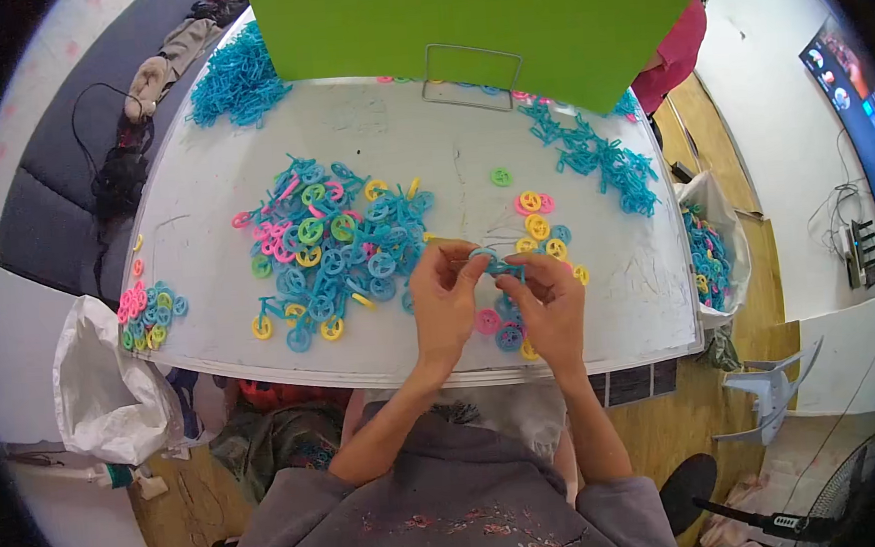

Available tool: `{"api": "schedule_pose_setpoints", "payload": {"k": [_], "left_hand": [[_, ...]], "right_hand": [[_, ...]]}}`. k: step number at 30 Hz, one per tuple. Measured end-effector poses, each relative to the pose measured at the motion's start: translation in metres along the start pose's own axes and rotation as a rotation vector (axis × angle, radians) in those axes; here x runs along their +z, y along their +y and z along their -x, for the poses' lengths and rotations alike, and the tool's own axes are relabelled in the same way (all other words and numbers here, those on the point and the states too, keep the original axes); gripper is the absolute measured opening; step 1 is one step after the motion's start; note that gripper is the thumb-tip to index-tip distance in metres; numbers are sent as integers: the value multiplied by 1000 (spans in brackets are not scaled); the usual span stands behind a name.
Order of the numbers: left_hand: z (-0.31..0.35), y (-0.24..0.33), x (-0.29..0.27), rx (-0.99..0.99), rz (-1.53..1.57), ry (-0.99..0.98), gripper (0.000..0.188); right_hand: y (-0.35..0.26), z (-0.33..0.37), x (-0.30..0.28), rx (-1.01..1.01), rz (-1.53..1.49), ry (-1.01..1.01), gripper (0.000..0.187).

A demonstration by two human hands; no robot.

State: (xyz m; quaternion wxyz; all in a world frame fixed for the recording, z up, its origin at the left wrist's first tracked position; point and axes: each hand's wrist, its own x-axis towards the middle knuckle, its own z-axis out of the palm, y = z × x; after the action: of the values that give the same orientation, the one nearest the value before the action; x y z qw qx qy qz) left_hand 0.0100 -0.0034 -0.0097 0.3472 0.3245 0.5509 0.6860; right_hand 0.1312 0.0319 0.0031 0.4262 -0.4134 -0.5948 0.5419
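Observation:
Close together over the near right part of the white table, both my hands are closed on small plastic parts. My left hand pinches a blue spoked wheel between thumb and fingertips. Touching it is a blue plastic stem piece, gripped by my right hand; the fingers partly hide where the two meet. Loose wheels lie around my hands, among them a pink wheel and a yellow wheel. Left of them spreads a heap of blue stems with colored wheels. Several thin wires lie beyond my fingers.
Blue stem pieces are piled at the far left and far right. A green board stands across the back, a wire frame before it. White sacks flank the table, left and right. Someone's red sleeve shows behind.

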Motion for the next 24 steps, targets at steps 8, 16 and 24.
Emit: {"api": "schedule_pose_setpoints", "payload": {"k": [8, 16, 24], "left_hand": [[2, 1, -6, -19, -28, -107, 21], [5, -2, 5, 30, 12, -44, 20], [3, 3, 3, 42, -105, -42, 19]], "right_hand": [[1, -3, -3, -217, 413, 50, 13], [12, -4, 0, -44, 192, 72, 16], [16, -6, 2, -18, 146, 68, 19]]}}
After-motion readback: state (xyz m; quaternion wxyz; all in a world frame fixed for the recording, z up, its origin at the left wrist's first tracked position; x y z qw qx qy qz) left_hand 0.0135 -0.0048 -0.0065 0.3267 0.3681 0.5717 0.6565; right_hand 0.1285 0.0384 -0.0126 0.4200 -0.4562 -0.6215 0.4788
